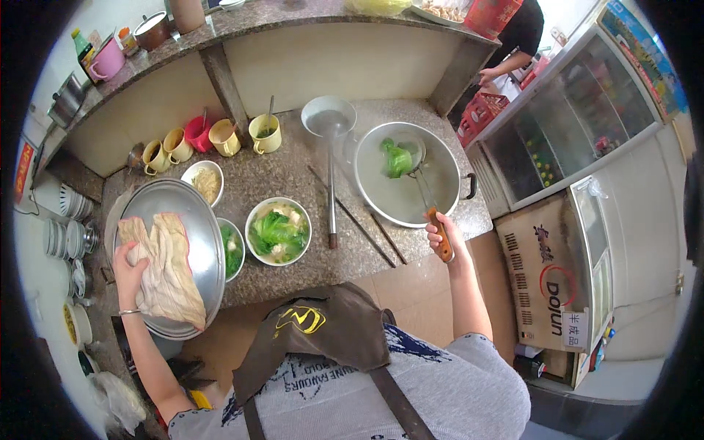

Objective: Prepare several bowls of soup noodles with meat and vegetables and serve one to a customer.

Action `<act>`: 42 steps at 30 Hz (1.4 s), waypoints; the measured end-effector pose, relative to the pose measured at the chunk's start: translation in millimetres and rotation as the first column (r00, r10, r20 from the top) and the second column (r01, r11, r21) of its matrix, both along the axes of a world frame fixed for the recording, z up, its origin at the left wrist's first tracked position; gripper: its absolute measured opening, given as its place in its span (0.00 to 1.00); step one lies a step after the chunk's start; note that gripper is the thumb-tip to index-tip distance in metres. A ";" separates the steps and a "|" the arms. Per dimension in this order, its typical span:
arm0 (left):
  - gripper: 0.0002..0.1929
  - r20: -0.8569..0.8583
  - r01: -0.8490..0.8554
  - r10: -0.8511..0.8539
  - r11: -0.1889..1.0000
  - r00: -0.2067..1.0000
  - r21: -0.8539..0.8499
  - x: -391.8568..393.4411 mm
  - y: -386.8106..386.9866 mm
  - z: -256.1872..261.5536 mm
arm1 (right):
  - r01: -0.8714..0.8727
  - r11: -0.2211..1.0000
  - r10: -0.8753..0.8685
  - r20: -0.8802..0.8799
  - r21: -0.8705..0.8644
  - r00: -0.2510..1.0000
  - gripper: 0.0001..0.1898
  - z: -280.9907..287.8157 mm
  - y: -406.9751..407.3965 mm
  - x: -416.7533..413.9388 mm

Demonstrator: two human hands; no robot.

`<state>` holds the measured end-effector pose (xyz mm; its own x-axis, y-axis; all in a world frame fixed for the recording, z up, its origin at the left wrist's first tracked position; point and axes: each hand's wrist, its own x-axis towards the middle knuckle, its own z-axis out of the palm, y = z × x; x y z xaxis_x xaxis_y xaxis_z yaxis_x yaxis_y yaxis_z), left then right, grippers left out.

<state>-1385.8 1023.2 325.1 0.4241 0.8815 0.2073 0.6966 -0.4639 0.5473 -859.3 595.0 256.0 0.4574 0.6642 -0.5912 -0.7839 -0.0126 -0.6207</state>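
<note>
My right hand [443,236] grips the wooden handle of a wire strainer [426,187], whose basket sits in a large metal pot [379,203] of cloudy liquid. Green leafy vegetable [398,158] lies at the strainer. At the left, my left hand [131,269] holds a beige cloth [170,275] against a large round metal lid [212,236], which is tilted. Between the pot and the lid stands a white bowl of soup with greens [279,231]. A second bowl of greens [230,250] is partly hidden by the lid, and a bowl of noodles [204,181] stands behind it.
A long-handled ladle [331,192] rests in a pale bowl [329,102]. Long chopsticks [357,220] lie beside the pot. Several mugs [265,135] line the counter's back. Stacked dishes [58,239] stand far left. Beyond a raised ledge [308,14], another person [520,44] stands near a glass-door fridge [572,115].
</note>
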 end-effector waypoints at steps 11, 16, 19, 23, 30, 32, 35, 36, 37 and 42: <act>0.21 0.040 -0.006 0.003 0.998 0.999 0.067 -32.0 12.5 -8.6 | 0.485 0.814 -0.213 -0.612 0.320 0.762 0.22 -20.5 6.3 -37.5; 0.19 0.001 -0.003 0.003 1.000 1.000 0.024 -29.2 7.3 10.2 | 0.461 0.759 -0.149 -0.566 0.460 0.811 0.20 -31.8 -7.2 -69.0; 0.20 0.005 -0.027 0.027 1.000 1.000 -0.004 -38.2 8.2 10.1 | 0.493 0.783 -0.151 -0.652 0.380 0.743 0.19 -25.4 -3.1 -66.4; 0.26 0.051 -0.011 0.010 1.000 0.999 0.024 -82.2 33.7 -27.5 | 0.382 0.805 -0.112 -0.516 0.453 0.849 0.18 -32.8 -0.7 -66.7; 0.21 -0.070 -0.041 0.045 0.998 0.997 0.048 -84.8 28.3 17.8 | 0.312 0.792 -0.043 -0.462 0.524 0.886 0.22 -32.1 -12.2 -74.9; 0.21 -0.079 -0.082 0.085 0.996 0.993 0.033 -96.5 24.7 14.2 | 0.276 0.813 -0.015 -0.456 0.513 0.890 0.22 -41.4 -16.3 -72.0; 0.21 -0.082 -0.092 0.098 0.993 0.992 0.076 -114.8 22.6 6.1 | 0.330 0.867 -0.119 -0.487 0.374 0.865 0.21 -31.9 -14.8 -77.5; 0.21 -0.102 -0.101 0.109 0.992 0.989 0.075 -118.7 18.9 5.3 | 0.329 0.866 -0.117 -0.485 0.377 0.867 0.21 -31.7 -14.3 -83.8; 0.22 -0.121 -0.111 0.120 0.991 0.985 0.076 -122.3 15.1 4.5 | 0.273 0.862 -0.077 -0.421 0.428 0.904 0.22 -31.6 -15.3 -90.1; 0.21 -0.044 -0.076 0.079 0.995 0.996 0.061 -134.6 5.9 -3.0 | 0.227 0.863 -0.028 -0.407 0.452 0.913 0.21 -27.3 0.4 -82.7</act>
<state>-1520.4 1029.2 322.0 0.3655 0.8988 0.2419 0.7553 -0.4383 0.4873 -942.0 595.4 228.7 0.3685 0.8590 -0.3554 -0.9288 0.3242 -0.1796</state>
